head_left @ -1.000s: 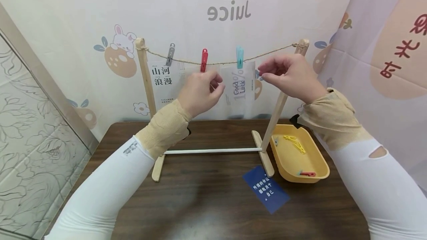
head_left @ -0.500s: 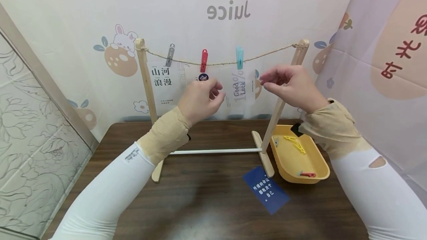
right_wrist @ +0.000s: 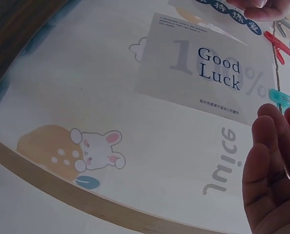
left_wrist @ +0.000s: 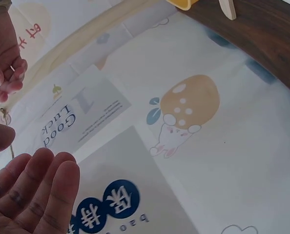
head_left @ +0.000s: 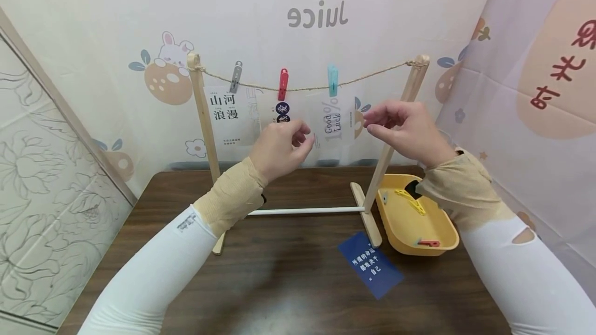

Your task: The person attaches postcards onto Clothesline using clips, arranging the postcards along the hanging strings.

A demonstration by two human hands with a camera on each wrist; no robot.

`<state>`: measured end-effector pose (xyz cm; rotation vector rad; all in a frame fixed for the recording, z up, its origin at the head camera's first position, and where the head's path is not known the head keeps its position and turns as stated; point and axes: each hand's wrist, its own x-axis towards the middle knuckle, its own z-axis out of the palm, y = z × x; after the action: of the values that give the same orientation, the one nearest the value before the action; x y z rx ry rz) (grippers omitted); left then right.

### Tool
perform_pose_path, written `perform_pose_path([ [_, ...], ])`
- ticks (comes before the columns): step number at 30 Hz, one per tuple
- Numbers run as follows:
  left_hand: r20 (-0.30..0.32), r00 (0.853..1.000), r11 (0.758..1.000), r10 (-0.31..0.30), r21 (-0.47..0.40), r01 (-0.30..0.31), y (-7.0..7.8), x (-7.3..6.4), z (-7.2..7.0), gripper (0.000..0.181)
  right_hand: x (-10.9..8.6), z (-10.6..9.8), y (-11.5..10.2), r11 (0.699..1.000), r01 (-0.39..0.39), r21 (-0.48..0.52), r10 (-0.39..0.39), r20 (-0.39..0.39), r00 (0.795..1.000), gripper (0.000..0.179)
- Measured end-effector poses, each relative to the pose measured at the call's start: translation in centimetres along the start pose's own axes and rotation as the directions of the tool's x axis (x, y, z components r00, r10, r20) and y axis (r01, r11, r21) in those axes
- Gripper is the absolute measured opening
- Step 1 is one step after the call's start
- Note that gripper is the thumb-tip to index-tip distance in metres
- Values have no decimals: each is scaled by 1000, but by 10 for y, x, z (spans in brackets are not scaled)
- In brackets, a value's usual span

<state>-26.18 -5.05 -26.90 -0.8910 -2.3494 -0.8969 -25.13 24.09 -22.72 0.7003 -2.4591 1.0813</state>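
My left hand (head_left: 281, 149) hovers in front of the middle hanging card (left_wrist: 152, 185), its fingers relaxed and holding nothing. To the right of the "Good Luck" card (right_wrist: 184, 73), near the rack's right post, my right hand (head_left: 407, 131) is loosely bent with nothing in it. A twine line (head_left: 372, 73) carries these two cards and a white card with large dark characters (head_left: 225, 131) at the left. A grey clothespin (head_left: 236, 76), a red clothespin (head_left: 283, 84) and a light blue clothespin (head_left: 332, 80) clip them, one each. My left hand hides part of the middle card.
A wooden rack (head_left: 204, 123) with a white crossbar (head_left: 307, 211) stands on the dark table (head_left: 261, 283). A blue card (head_left: 371, 265) lies near its right foot. Beside that is a yellow tray (head_left: 410, 231) with yellow clothespins (head_left: 412, 202) and a red clothespin (head_left: 429, 243).
Both hands have come down from the line, showing more of the middle card below the red clothespin. The hanging cards and clothespins stay in place.
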Motion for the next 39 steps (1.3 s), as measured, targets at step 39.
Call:
perform_pose_path([
  [39,21,999,999,-38,10,37,-19,-32,37,14,-36,21,26,997,-71,36,70,23,997,14],
])
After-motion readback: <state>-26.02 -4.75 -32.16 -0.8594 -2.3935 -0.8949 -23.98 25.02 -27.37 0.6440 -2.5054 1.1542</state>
